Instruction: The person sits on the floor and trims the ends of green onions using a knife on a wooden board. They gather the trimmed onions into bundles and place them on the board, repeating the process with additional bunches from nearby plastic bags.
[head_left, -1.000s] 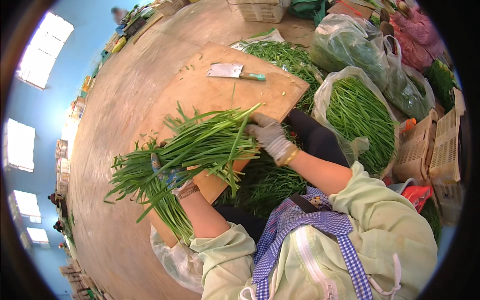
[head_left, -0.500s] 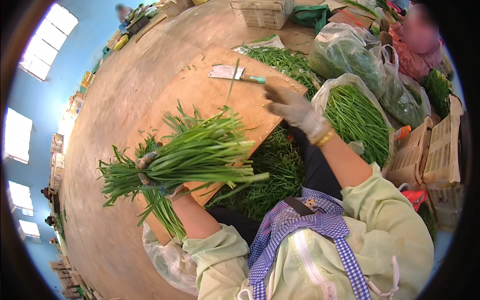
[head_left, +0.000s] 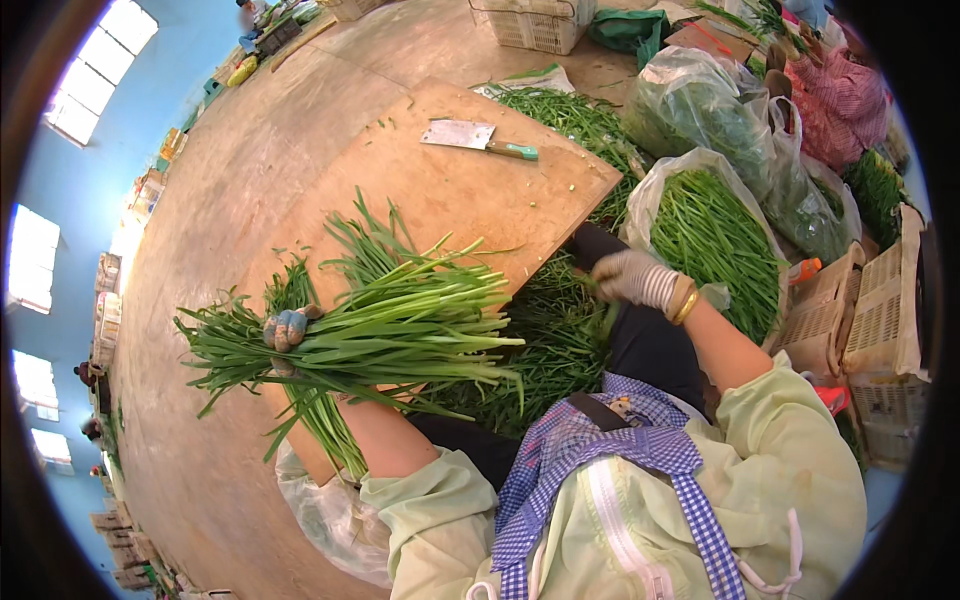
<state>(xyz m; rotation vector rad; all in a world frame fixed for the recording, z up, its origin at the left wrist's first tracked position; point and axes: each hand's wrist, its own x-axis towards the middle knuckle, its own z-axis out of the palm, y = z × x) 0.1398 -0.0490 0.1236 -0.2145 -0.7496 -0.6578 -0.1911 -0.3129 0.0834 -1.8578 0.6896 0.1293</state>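
The left hand (head_left: pixel 290 328), gloved, at 9 o'clock, has its fingers wrapped round a bunch of green stalks (head_left: pixel 420 315), held over the desk (head_left: pixel 480 210) with cut ends toward 3 o'clock. The right hand (head_left: pixel 638 279), at 3 o'clock, has curled fingers; their tips blur, so I cannot tell whether they pinch anything. The bunch looks partly gathered, its ends uneven. A second bundle (head_left: pixel 338 440), between 7 and 8 o'clock, seems already lined up; the loose heap (head_left: pixel 555 325) at 4 o'clock looks unsorted. A cleaver (head_left: pixel 460 134) lies unused at 12 o'clock. Farther out, an open-mouthed plastic bag (head_left: pixel 641 208) toward 2:30 holds neatly aligned stalks; a clear bag (head_left: pixel 695 110), between 1 and 2, bulges with greens. The contents of the crates (head_left: pixel 820 312) at 3 o'clock don't show.
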